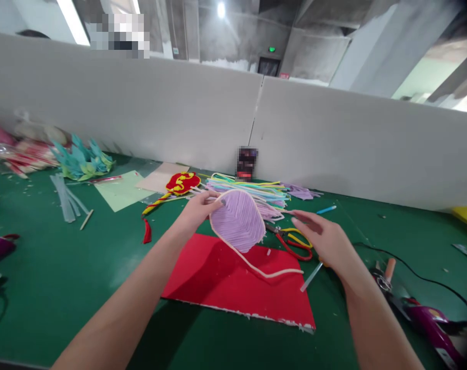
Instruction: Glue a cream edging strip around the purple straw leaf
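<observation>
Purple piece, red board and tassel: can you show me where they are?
Purple piece (239, 221): head view, on the middle of its ridged face.
Red board (225, 288): head view, on a bare part of its top.
Tassel (147, 233): head view, on its red strands.

The left hand (204, 205) pinched a purple leaf-shaped piece (241, 222), its pale cord (281, 272) trailing over a red board (233, 285) toward the tabletop (102, 262)'s near edge. The right hand (321, 232) had its fingertips by coloured strips (252, 195) near the far edge; any grip was unclear. Teal paper flowers (81, 158) stood toward the far left corner.
</observation>
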Action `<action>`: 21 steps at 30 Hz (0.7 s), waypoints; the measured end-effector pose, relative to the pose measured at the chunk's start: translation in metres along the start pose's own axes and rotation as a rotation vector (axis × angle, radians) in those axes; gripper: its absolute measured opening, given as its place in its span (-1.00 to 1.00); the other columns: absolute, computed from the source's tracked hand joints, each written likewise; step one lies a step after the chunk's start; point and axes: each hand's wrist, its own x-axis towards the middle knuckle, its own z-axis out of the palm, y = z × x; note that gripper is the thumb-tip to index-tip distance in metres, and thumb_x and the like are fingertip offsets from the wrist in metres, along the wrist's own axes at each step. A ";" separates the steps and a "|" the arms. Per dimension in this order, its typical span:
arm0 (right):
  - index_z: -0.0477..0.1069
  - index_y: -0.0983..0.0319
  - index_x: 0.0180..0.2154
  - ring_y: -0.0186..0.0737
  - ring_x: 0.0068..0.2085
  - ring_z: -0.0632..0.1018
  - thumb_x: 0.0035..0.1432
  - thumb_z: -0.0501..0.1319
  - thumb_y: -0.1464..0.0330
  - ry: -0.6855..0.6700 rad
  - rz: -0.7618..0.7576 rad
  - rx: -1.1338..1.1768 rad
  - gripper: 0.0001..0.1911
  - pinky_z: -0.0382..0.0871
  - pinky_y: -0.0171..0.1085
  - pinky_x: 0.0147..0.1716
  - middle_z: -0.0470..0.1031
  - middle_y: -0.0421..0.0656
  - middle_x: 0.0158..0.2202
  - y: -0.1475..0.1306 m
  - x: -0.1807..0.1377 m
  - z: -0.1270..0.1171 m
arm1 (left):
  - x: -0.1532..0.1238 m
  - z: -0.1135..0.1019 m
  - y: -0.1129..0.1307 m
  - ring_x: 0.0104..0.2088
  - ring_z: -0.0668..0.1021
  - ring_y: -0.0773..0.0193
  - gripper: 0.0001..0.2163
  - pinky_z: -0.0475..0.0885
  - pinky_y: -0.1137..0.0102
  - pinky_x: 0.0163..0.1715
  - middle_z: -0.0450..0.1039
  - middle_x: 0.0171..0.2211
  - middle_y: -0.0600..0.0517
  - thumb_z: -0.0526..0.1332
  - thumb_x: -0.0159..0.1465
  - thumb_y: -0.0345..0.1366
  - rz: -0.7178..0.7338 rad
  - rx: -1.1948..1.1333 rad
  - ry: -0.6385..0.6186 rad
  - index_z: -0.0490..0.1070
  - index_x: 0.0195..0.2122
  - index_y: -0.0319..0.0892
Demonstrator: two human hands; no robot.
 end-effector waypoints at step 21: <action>0.53 0.22 -0.19 -0.11 -0.23 0.60 -0.10 0.36 0.05 -0.196 0.147 0.986 -0.53 0.48 -0.15 -0.22 0.61 -0.11 -0.21 -0.033 0.056 0.071 | 0.019 0.026 0.019 -0.38 0.55 0.31 -0.69 0.43 0.42 -0.28 0.56 -0.40 0.04 0.40 -0.05 -0.18 -0.069 -0.333 -0.096 0.49 -0.30 -0.20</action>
